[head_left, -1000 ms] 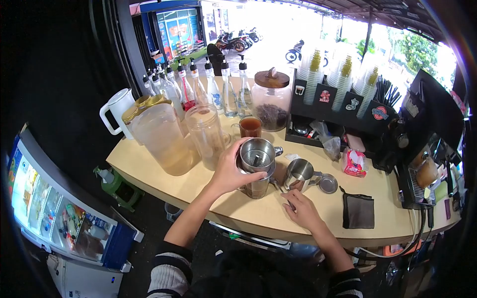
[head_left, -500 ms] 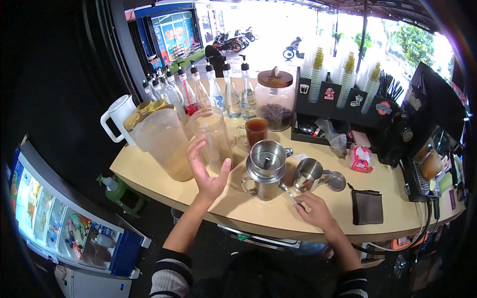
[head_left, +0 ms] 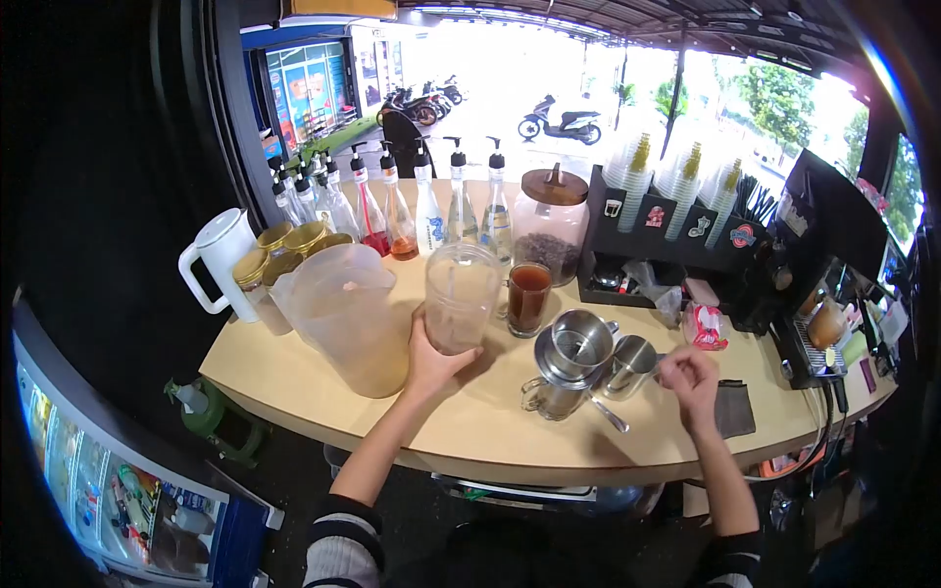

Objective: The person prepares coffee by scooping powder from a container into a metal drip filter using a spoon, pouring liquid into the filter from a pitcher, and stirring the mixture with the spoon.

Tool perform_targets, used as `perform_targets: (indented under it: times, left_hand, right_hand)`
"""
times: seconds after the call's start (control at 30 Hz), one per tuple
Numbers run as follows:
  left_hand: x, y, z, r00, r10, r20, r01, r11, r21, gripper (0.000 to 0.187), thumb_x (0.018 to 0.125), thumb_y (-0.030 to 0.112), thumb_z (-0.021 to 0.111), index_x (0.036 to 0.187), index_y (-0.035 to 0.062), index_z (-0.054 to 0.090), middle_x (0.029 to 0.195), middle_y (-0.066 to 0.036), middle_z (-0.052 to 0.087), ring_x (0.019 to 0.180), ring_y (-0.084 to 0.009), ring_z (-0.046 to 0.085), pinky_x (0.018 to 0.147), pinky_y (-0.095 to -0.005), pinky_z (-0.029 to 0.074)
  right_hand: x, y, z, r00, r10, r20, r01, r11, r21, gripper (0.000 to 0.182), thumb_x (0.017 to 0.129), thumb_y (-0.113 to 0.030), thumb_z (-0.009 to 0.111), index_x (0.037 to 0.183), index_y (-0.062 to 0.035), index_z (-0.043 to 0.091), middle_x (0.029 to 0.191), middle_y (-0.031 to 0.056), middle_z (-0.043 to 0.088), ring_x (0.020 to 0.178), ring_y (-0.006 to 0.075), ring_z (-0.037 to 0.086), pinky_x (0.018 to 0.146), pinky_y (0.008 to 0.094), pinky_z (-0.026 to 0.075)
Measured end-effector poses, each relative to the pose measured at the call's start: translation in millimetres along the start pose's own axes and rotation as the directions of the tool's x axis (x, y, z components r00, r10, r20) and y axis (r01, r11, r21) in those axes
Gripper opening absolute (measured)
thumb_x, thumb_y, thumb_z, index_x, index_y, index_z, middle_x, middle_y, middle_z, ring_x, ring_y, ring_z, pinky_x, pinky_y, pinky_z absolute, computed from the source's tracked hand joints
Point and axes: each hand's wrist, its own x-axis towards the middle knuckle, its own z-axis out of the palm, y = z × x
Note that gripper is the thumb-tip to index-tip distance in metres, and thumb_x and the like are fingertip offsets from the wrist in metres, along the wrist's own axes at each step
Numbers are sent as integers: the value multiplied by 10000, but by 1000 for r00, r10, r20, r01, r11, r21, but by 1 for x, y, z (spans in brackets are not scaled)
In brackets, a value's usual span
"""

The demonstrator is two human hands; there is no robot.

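My left hand is wrapped around the lower part of a clear plastic jar, which stands upright on the counter. My right hand is raised beside the handle of a steel cup. Its fingers are curled together; whatever they may hold is hidden. Between the hands, a metal drip coffee filter sits on top of a glass mug. A spoon lies just right of that mug. Behind the filter stands a glass mug of brown-red drink.
A large cloudy pitcher stands left of the jar, near a white jug. Pump bottles line the back, beside a wood-lidded jar. At right are a black cup holder, a tissue pack and a dark cloth.
My left hand has closed around the clear jar after being spread in front of it. My right hand has let go of the spoon and moved right and up. The view has shifted.
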Motion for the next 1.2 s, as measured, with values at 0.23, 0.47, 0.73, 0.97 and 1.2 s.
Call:
perform_targets:
  times: [0.23,0.47,0.73,0.97,1.2]
  left_hand:
    - [-2,-26,-11,986,91,143,-65,981,-181,1056,487,187,877,1356,11,303,1291,-169,459,1214,-266,464,1032,-381,386]
    - [-8,-18,-21,965,186,182,-170,980,-98,979,504,190,843,1342,45,358,1295,-169,462,1228,-307,457,1031,-402,383]
    - [-8,-14,-26,932,292,214,-315,945,82,1005,482,203,843,1366,92,378,1337,-155,447,1250,-341,436,1050,-432,373]
    - [-8,-16,-24,931,287,228,-322,937,136,999,494,211,837,1375,107,378,1345,-152,443,1264,-344,422,1068,-439,352]
    - [-7,-14,-23,921,315,229,-346,932,108,992,492,199,832,1372,104,384,1342,-152,442,1253,-345,428,1060,-438,361]
  right_hand:
    - [53,-80,120,876,-279,393,420,841,-340,114,812,-12,602,916,31,620,804,108,628,723,205,611,683,305,482]
    - [105,-42,187,683,29,730,496,715,-493,210,785,-20,554,968,26,648,853,177,641,789,299,627,748,353,501]
    - [137,62,219,121,-30,992,884,458,-94,312,789,-168,616,1064,-23,634,846,143,670,790,295,648,743,376,496]
    - [119,0,227,408,446,797,677,437,-591,300,801,-203,608,1065,-61,634,1000,124,661,855,256,634,775,352,497]
    - [116,38,210,394,102,914,684,632,-365,325,820,-187,616,1103,-28,626,1024,154,650,918,302,629,814,393,492]
